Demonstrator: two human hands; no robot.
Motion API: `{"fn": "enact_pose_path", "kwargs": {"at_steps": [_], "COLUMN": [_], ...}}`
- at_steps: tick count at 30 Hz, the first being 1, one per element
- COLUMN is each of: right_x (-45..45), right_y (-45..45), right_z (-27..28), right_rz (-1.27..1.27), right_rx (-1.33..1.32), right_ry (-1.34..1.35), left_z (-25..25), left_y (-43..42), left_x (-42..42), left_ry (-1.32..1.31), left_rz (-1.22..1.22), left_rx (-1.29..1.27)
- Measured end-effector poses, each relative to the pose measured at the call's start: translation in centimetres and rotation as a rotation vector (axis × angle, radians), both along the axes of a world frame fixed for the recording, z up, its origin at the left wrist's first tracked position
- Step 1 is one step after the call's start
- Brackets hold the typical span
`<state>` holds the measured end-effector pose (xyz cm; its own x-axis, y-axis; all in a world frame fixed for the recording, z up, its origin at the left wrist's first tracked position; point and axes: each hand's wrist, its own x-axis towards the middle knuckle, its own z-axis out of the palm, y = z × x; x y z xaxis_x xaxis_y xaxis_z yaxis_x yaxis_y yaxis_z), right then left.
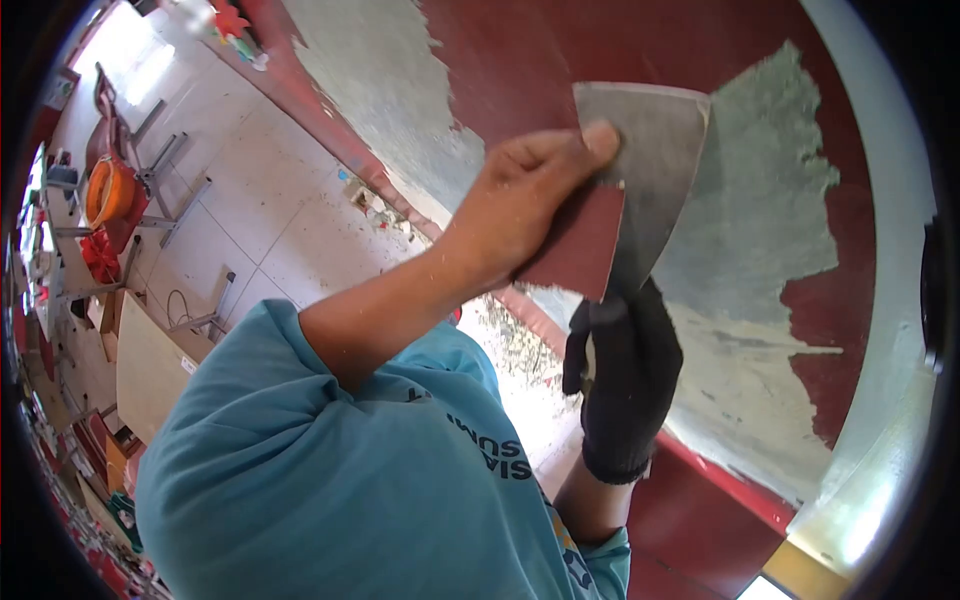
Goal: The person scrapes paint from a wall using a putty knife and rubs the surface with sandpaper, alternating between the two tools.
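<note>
My gloved right hand (632, 375) wears a black glove and is wrapped round the lower end of a wide putty knife (655, 150), whose handle is mostly hidden. The flared grey metal blade points up in front of the wall. My bare left hand (525, 200) is closed on a reddish-brown piece of sandpaper (575, 245), with its thumb lying against the face of the blade. The sandpaper overlaps the blade's left side. Behind both hands is a wall (540, 45) of dark red paint, with large ragged patches (770, 190) of pale grey-green surface exposed.
Paint flakes and debris (510, 345) litter the floor along the wall's foot. On the tiled floor (250, 190) at left stand a chair with an orange bowl-like item (110, 192) and a pale board or tabletop (150, 365). A light-coloured pillar or frame (890, 200) borders the wall at right.
</note>
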<state>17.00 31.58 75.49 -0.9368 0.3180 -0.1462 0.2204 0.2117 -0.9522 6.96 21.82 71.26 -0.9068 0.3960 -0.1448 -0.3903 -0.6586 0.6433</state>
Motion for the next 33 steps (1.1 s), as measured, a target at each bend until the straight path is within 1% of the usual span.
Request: {"fn": "enact_pose_path", "kwargs": {"at_steps": [1,2,3,4,6,7,9,10,12,13,14,16,17,21,23,24,26,27,28,30,31,33], "right_x": [0.0,0.7,1.4,1.9,3.3,4.0,5.2,5.6,6.1,6.5,6.6,6.9,7.0,7.4,7.6,7.8,8.1,8.2,8.3,8.5,8.6,8.8], "right_y": [0.1,0.6,1.0,1.4,2.1,2.3,2.6,2.6,2.6,3.0,2.9,2.5,2.5,1.5,0.8,0.4,-0.4,-0.7,-1.0,-1.3,-1.5,-2.1], "right_z": [-0.4,-1.1,-1.8,-2.4,-3.6,-4.2,-5.0,-5.3,-5.7,-5.9,-6.0,-6.1,-6.3,-6.4,-6.9,-7.1,-7.3,-7.5,-7.8,-8.2,-8.4,-8.7], "right_rz": [0.028,0.04,0.054,0.084,0.07,0.093,0.046,0.063,0.032,0.083,0.094,0.117,0.143,0.169,0.108,0.104,0.076,0.069,0.042,0.0,0.031,0.052], "right_rx": [-0.006,-0.087,-0.168,-0.174,-0.205,-0.209,-0.31,-0.314,-0.336,-0.324,-0.329,-0.364,-0.373,-0.416,-0.517,-0.521,-0.582,-0.585,-0.595,-0.609,-0.651,-0.748], "right_ry": [0.019,-0.014,-0.046,-0.033,-0.12,-0.115,-0.171,-0.165,-0.149,-0.152,-0.139,-0.139,-0.116,-0.081,-0.073,-0.069,-0.049,-0.047,-0.02,0.01,0.027,0.052], "left_z": [-0.3,-1.0,-2.2,-2.7,-3.4,-4.0,-5.6,-6.7,-7.5,-7.4,-7.4,-7.3,-7.3,-7.2,-6.7,-6.6,-5.8,-5.3,-5.4,-5.6,-5.5,-4.6], "left_y": [-0.3,-0.4,-0.4,-0.6,-0.8,-1.0,-1.2,-1.0,-1.2,-1.6,-2.1,-3.3,-4.0,-5.8,-6.7,-7.3,-8.5,-9.4,-9.8,-10.4,-10.6,-10.9], "left_x": [0.1,0.4,0.5,0.5,0.3,0.3,0.3,0.6,1.3,1.6,1.5,1.2,1.0,0.9,1.0,0.9,0.7,0.5,0.4,0.3,0.5,1.0], "left_ry": [0.021,0.031,0.061,0.072,-0.243,-0.236,-0.098,-0.026,0.129,0.136,0.149,0.245,0.285,0.324,0.414,0.417,0.434,0.362,0.363,0.593,0.594,0.423], "left_rz": [0.0,0.0,-0.04,-0.046,-0.036,-0.013,-0.069,-0.072,-0.112,-0.146,-0.137,-0.234,-0.225,-0.242,-0.192,-0.197,-0.089,-0.135,-0.144,-0.05,-0.069,-0.175], "left_rx": [-0.05,-0.098,-0.088,-0.164,-0.033,-0.036,-0.188,-0.159,-0.192,-0.109,-0.117,-0.212,-0.29,-0.323,-0.354,-0.357,-0.424,-0.467,-0.469,-0.485,-0.483,-0.536]}}
